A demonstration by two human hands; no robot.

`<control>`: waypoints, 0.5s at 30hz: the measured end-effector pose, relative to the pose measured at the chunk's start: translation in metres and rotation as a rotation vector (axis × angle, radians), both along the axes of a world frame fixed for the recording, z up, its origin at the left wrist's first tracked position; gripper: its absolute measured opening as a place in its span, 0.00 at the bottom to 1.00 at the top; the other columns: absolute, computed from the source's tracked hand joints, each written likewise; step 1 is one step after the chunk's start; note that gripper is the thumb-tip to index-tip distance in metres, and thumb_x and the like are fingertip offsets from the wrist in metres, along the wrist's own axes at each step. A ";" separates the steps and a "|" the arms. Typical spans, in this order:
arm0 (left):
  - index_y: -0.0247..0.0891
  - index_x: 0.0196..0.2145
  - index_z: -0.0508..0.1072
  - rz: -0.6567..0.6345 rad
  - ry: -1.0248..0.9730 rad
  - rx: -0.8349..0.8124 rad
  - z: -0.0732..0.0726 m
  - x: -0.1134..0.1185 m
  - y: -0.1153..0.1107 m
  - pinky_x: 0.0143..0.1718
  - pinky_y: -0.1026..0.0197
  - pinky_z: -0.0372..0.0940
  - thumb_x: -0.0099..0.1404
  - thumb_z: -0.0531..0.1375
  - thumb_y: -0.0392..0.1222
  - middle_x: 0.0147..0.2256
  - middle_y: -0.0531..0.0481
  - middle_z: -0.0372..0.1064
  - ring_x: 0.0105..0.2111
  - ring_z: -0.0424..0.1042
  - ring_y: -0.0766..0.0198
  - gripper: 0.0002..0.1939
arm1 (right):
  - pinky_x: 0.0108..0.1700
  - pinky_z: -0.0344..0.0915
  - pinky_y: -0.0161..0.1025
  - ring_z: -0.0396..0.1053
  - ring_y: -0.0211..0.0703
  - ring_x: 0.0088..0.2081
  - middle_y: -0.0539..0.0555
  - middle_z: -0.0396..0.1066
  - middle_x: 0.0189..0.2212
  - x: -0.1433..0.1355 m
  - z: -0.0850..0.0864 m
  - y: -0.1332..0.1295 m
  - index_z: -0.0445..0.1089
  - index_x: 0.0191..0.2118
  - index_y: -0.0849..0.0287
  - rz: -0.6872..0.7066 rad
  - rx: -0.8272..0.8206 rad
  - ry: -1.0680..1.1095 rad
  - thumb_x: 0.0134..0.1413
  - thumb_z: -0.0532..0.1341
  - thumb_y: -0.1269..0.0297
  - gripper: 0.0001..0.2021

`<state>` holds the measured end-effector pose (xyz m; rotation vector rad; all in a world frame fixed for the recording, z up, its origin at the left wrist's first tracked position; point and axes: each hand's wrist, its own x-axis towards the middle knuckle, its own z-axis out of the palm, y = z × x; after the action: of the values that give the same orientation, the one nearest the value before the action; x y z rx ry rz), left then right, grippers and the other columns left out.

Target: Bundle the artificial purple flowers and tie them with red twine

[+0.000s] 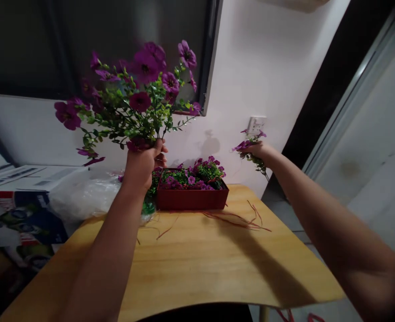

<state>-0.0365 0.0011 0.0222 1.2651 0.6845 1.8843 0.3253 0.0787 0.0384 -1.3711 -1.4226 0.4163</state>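
My left hand (144, 163) is wrapped round the stems of a large bunch of purple flowers (144, 96) with green leaves, raised above the table's far left part. Off to the right, my right hand (261, 152) grips a smaller purple flower sprig (247, 145), held in front of the wall with its stems hanging down. Between the hands, a red box (192, 200) full of purple flowers and greenery stands at the table's back edge. Thin reddish strands (237, 220) lie on the wooden table (197, 264) in front of it.
Clear plastic wrapping (86, 197) sits left of the red box, beside a printed carton (26, 214). A wall socket (257, 125) is behind my right hand. A dark window (93, 36) fills the upper left, and a door frame stands at right.
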 end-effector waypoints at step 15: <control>0.33 0.30 0.75 0.007 0.030 -0.002 -0.003 0.010 0.000 0.15 0.65 0.61 0.55 0.65 0.38 0.25 0.50 0.69 0.18 0.64 0.69 0.06 | 0.40 0.65 0.44 0.72 0.58 0.43 0.63 0.76 0.34 0.016 -0.018 0.055 0.76 0.35 0.62 -0.432 -0.216 -0.463 0.47 0.68 0.61 0.11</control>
<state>-0.0261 0.0011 0.0195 1.2942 0.7071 1.8733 0.3417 0.1337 0.0204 -1.9892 -1.4135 -0.0400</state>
